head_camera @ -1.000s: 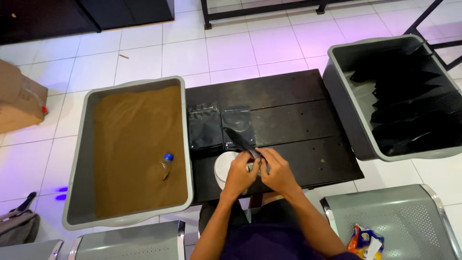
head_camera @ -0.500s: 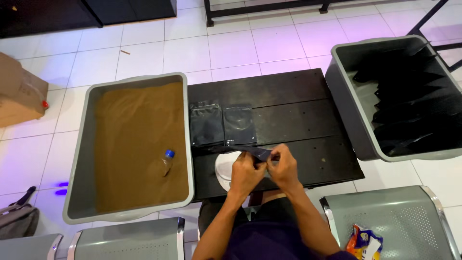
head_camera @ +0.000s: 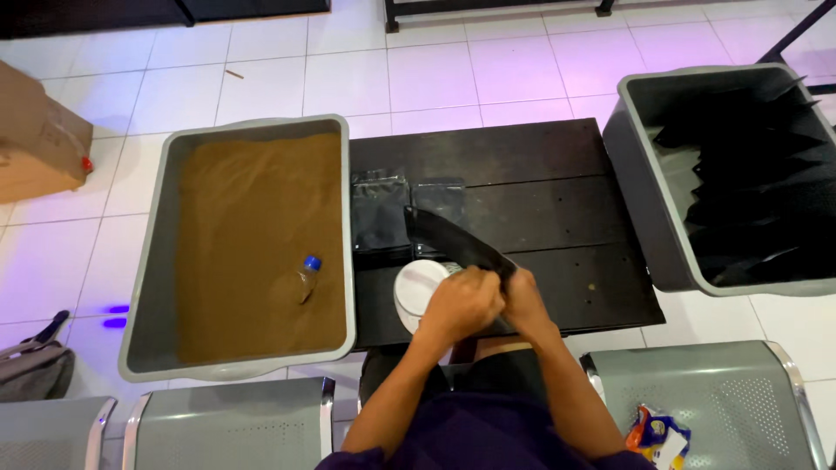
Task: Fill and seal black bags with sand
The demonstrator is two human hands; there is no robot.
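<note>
We see one black pouch (head_camera: pixel 453 239), flat, glossy and long, tilted up and away from the hands over the dark worktop (head_camera: pixel 540 165). Both hands meet at its near end: the left hand (head_camera: pixel 461 305) has its grip clenched around the pouch, and the right hand (head_camera: pixel 525 300) pinches the same end just beside it. Under the left hand sits one round white scale (head_camera: pixel 415 292). Two more flat black pouches (head_camera: pixel 380 213) lie side by side on the worktop beyond it. To the left stands one grey tub (head_camera: pixel 139 287) filled with brown powder (head_camera: pixel 235 226), with one small blue-capped bottle (head_camera: pixel 306 277) lying in it. To the right, a second grey tub (head_camera: pixel 644 174) holds several black pouches, too overlapped to count.
</note>
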